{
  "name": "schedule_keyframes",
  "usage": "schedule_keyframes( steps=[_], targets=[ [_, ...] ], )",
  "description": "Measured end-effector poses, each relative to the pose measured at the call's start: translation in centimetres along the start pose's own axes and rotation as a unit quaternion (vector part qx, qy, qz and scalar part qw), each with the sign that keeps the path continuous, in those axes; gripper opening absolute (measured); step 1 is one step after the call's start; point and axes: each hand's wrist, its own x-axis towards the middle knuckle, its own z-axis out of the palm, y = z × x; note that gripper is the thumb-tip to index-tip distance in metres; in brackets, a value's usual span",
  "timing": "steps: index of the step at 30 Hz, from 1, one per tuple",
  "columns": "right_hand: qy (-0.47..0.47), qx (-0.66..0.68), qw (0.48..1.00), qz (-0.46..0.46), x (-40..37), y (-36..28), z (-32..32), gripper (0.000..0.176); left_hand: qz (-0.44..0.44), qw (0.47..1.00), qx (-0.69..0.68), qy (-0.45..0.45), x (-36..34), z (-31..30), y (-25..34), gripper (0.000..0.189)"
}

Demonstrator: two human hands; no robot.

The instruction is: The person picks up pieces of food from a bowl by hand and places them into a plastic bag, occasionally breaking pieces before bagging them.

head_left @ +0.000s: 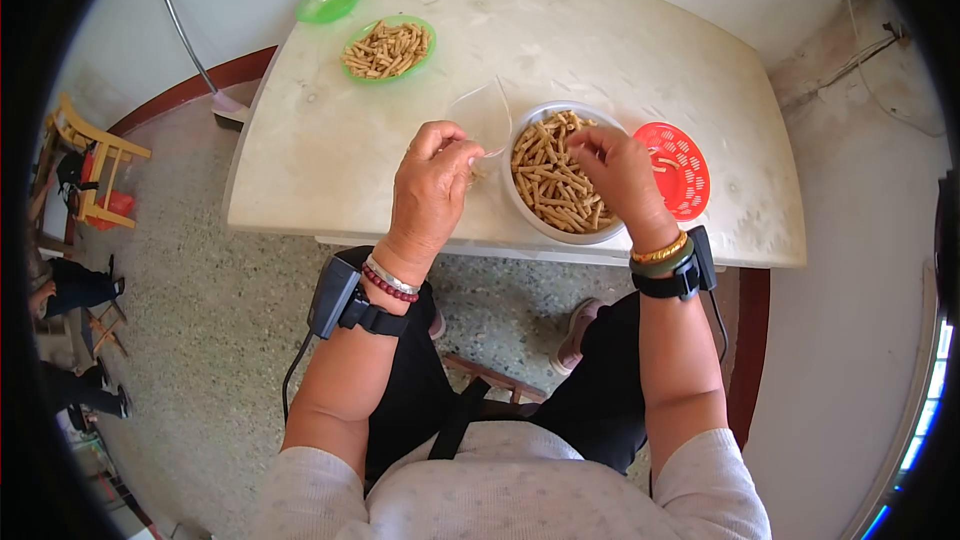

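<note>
My left hand [432,188] is closed in a pinch at the edge of what looks like a thin clear plastic bag [503,105]. The bag lies on the table left of a metal bowl [514,192], and my hand hides part of it. Short tan sticks [556,180] fill the bowl. Over the bowl's right side, my right hand [622,178] has its thumb and fingers drawn together at the sticks. Whatever lies between those fingertips is too small to make out.
A red patterned plate [690,185] with a few pieces stands right of the bowl. At the far left are a green plate [424,61] of sticks and another green dish [332,0]. A wooden chair [100,160] and a long-handled broom or dustpan [228,106] are beyond the table [560,30].
</note>
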Motion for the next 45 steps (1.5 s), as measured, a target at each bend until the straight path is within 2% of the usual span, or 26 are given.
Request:
schedule_keyframes(
  steps=[1,3,4,7,9,11,15,16,17,18,19,20,21,22,23,25,29,31,35,38,40,41,43,45],
  targets=[
    [0.0,0.0,1.0,0.0,-0.5,0.3,0.4,0.013,-0.005,1.0,-0.006,0.0,0.0,0.0,0.0,0.012],
    [-0.019,-0.057,0.996,-0.07,-1.2,0.2,1.0,0.01,-0.002,1.0,-0.012,0.001,0.0,0.1,-0.1,0.013],
    [-0.014,-0.122,0.99,-0.073,-1.4,0.1,1.3,0.007,0.001,1.0,-0.017,0.001,0.0,0.1,-0.1,0.013],
    [-0.004,-0.167,0.981,-0.102,-1.3,0.0,2.9,0.007,0.001,1.0,0.001,-0.003,0.1,0.0,0.2,0.013],
    [-0.016,-0.198,0.976,-0.088,-1.1,-0.8,4.0,0.007,0.004,1.0,0.002,-0.003,0.1,0.0,0.1,0.013],
    [-0.005,-0.288,0.955,-0.072,-0.9,-0.7,5.4,0.008,0.007,1.0,0.003,-0.003,0.0,0.0,0.0,0.013],
    [-0.006,-0.316,0.945,-0.078,-0.6,-0.3,4.8,0.008,0.003,1.0,0.006,-0.002,0.0,-0.1,-0.1,0.013],
    [0.013,-0.177,0.983,-0.051,-0.4,-0.2,4.3,0.01,0.002,1.0,0.001,-0.001,0.0,-0.1,-0.1,0.013],
    [0.032,-0.035,0.999,-0.024,-0.2,-0.1,3.8,0.012,0.002,1.0,0.001,0.001,0.1,-0.1,-0.1,0.013],
    [0.045,0.054,0.997,-0.012,-0.1,0.1,3.5,0.014,-0.002,1.0,-0.006,-0.002,0.1,-0.1,0.0,0.013],
    [0.043,0.052,0.998,-0.014,0.0,0.2,3.2,0.014,-0.006,1.0,-0.013,-0.004,0.1,-0.1,0.0,0.013],
    [-0.014,0.24,0.968,0.077,0.0,0.1,2.7,0.015,-0.007,1.0,-0.013,-0.002,0.0,0.0,0.0,0.013],
    [-0.069,0.416,0.892,0.165,0.0,-0.1,2.5,0.016,-0.01,1.0,-0.018,-0.005,0.0,0.1,0.0,0.013],
    [-0.084,0.477,0.857,0.176,-0.1,-0.1,2.4,0.016,-0.012,1.0,-0.023,-0.009,0.0,0.1,0.0,0.012],
    [-0.083,0.477,0.857,0.176,-0.2,-0.4,2.4,0.016,-0.012,1.0,-0.023,-0.009,0.0,0.1,0.0,0.012],
    [-0.075,0.578,0.798,0.152,-0.2,-1.0,2.6,0.013,-0.01,1.0,-0.022,-0.012,0.0,0.1,0.0,0.013],
    [-0.07,0.582,0.8,0.129,0.0,-2.4,2.6,0.009,-0.011,1.0,-0.019,-0.013,-0.1,0.2,0.0,0.014],
    [-0.029,0.573,0.813,0.098,-0.2,-3.7,2.9,0.005,-0.013,1.0,-0.019,-0.014,-0.2,0.2,0.0,0.014],
    [-0.02,0.579,0.811,0.078,0.1,-4.6,3.9,0.006,-0.011,1.0,-0.017,-0.006,-0.1,0.1,0.0,0.014],
    [0.025,0.563,0.825,0.036,0.5,-5.1,4.7,0.008,-0.022,1.0,-0.008,0.009,0.0,0.0,0.0,0.013],
    [0.086,0.51,0.856,-0.028,1.1,-5.2,5.2,0.012,-0.02,1.0,-0.007,0.012,0.1,0.0,0.1,0.013],
    [0.086,0.51,0.855,-0.028,1.4,-5.3,5.5,0.012,-0.021,1.0,-0.006,0.012,0.0,0.0,0.1,0.013],
    [0.082,0.402,0.911,-0.031,1.8,-5.3,5.8,0.016,-0.013,1.0,-0.006,0.0,-0.1,0.1,0.2,0.012],
    [0.093,0.387,0.917,-0.014,1.9,-5.6,5.6,0.017,-0.017,1.0,-0.008,0.0,0.0,0.0,0.3,0.012]
  ],
)
